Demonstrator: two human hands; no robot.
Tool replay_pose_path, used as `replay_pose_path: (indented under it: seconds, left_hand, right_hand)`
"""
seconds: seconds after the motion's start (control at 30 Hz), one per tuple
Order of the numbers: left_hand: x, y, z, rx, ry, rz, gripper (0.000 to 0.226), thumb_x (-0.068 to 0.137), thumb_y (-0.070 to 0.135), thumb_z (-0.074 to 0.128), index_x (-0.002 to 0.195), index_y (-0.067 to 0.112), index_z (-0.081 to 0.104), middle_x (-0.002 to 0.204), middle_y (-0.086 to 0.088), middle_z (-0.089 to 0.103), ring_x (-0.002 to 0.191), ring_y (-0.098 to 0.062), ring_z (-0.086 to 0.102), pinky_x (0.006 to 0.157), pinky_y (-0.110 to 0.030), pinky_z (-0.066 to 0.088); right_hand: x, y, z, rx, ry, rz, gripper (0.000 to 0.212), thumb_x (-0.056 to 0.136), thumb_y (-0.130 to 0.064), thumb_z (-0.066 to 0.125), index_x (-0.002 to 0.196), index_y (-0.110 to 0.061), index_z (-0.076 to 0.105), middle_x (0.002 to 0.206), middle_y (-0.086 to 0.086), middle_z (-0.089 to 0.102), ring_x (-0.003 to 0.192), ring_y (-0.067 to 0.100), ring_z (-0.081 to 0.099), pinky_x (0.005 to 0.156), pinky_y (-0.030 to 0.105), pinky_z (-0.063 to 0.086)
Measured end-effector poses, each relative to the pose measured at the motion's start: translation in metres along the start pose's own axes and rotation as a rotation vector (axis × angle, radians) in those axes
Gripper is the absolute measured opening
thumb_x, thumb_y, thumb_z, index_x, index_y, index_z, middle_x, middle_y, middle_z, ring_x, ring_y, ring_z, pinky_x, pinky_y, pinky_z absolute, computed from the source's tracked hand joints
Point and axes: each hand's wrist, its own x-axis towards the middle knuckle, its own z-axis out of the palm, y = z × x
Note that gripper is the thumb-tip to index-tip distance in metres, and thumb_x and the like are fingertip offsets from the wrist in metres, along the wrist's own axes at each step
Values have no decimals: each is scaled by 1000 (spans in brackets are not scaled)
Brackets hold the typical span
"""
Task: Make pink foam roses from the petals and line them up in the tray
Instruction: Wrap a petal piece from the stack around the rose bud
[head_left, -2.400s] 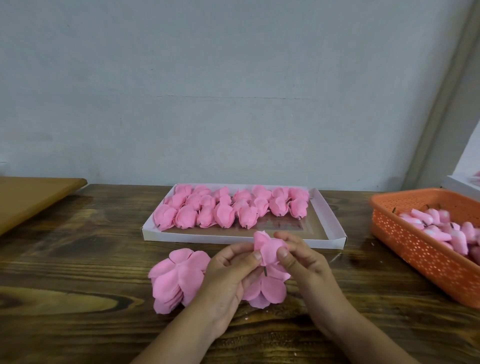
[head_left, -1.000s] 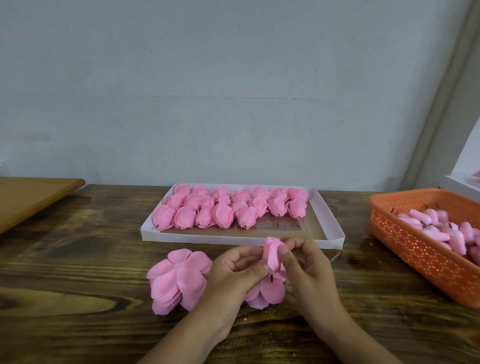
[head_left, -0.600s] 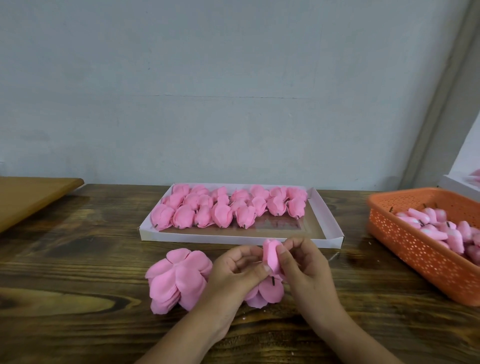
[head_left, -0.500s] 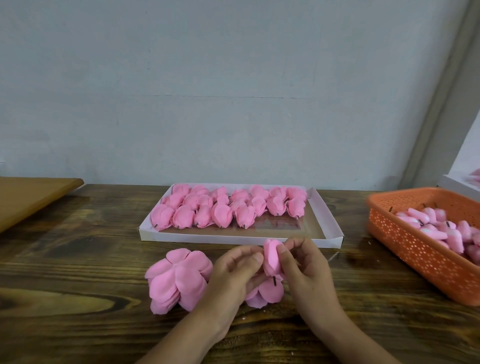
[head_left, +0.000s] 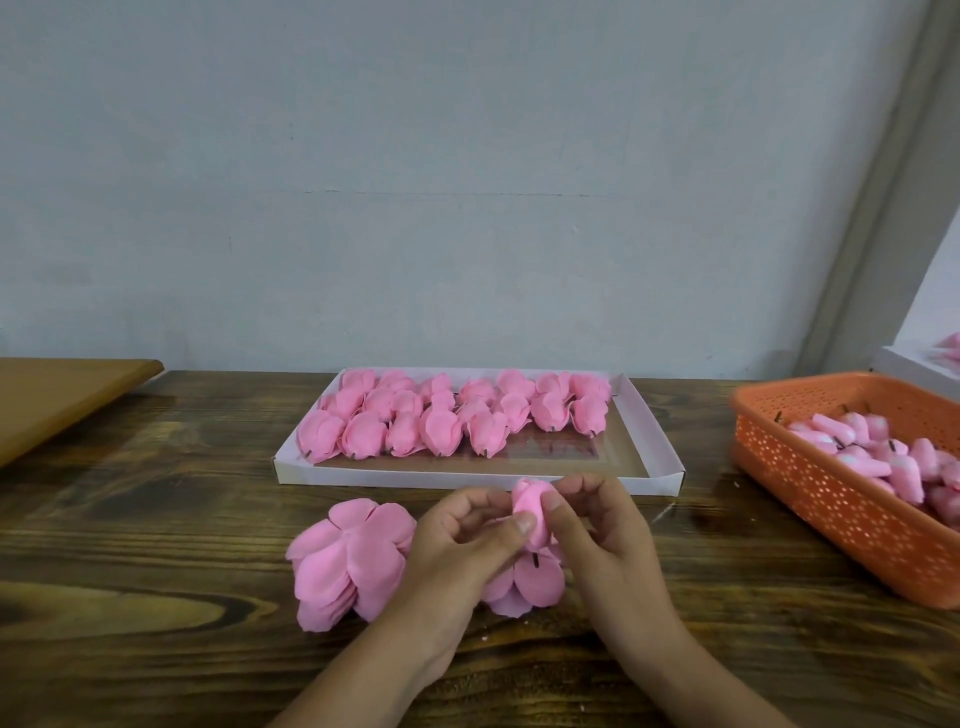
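Observation:
Both hands hold one pink foam rose (head_left: 531, 512) just in front of the tray. My left hand (head_left: 457, 551) pinches its bud from the left and my right hand (head_left: 602, 535) pinches it from the right. Loose petals (head_left: 537, 582) of the same rose hang below the thumbs, around a short dark stem. A stack of flat pink petal pieces (head_left: 348, 561) lies on the table left of my left hand. The white tray (head_left: 654, 457) holds several finished roses (head_left: 441, 410) in rows along its back and left part.
An orange perforated basket (head_left: 831, 483) at the right holds several pink buds (head_left: 878, 452) with dark stems. A brown board (head_left: 57, 395) sits at the far left. A white box edge (head_left: 914, 364) shows behind the basket. The wall stands close behind the tray.
The hands have kept working the rose in place. The outer petals that were spread wide have been folded closer round the bud, and the left fingers shifted on it.

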Motion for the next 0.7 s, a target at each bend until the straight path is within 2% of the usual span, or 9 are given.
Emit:
replay_pose_path:
  seconds: [0.07,0.13,0.2,0.3,0.37,0.47,0.57,0.63,0.7]
  left_hand:
    - [2,3,-1,-65,36,19,29,69,21,93,93,15,78,103,-16,77,101,-32,74,86,-38,61]
    - [3,6,-3,-154,73,17,31,64,21,90,91,13,78,102,-18,76,99,-31,75,79,-32,62]
    - [4,7,-5,-217,121,15,38,61,20,86,95,7,75,103,-21,76,96,-31,75,76,-33,63]
    - [5,8,-6,-189,140,39,33,60,22,86,90,13,77,100,-20,76,93,-31,75,81,-38,63]
    - [3,8,-5,-102,128,68,27,62,26,84,88,20,79,98,-13,78,94,-30,74,82,-41,61]
    - [0,6,-2,59,112,143,16,71,20,84,85,24,78,94,-2,79,85,-13,74,67,-24,58]
    - [-1,4,0,171,122,220,14,79,1,82,87,11,75,90,-5,78,83,-14,74,70,-21,58]
    - [-1,3,1,209,122,279,17,77,2,83,90,4,72,88,-7,77,86,-18,75,73,-20,58]
    - [-3,4,3,217,106,336,22,74,12,85,89,3,72,87,-7,77,85,-18,75,73,-20,58]
  right_hand:
    - [2,1,-2,39,-5,101,19,88,-37,66,102,-24,64,102,-2,73,94,13,71,75,26,56]
    - [7,0,-5,25,-13,255,24,92,-39,64,107,-20,63,105,0,72,95,16,71,77,29,58]
    - [11,-1,-11,14,-40,424,21,94,-36,63,106,-18,64,99,2,74,81,17,72,69,29,58]
    - [15,0,-18,76,-124,549,18,92,-22,68,105,-11,66,88,8,77,67,19,67,62,29,55]
    - [15,1,-20,109,-121,541,16,88,-12,71,103,-8,66,87,10,76,68,20,67,62,30,56]
    - [16,0,-18,91,5,453,17,86,-6,72,100,-11,67,89,9,76,68,21,69,69,40,60]
    - [16,-3,-17,94,108,301,17,85,0,72,97,-10,66,74,3,73,58,14,65,58,29,56]
    - [14,-6,-15,96,104,221,15,84,0,73,93,-12,68,74,4,74,62,14,68,57,23,54]
    - [11,-8,-13,99,94,158,17,83,1,74,86,-15,71,76,7,74,66,16,70,58,23,55]
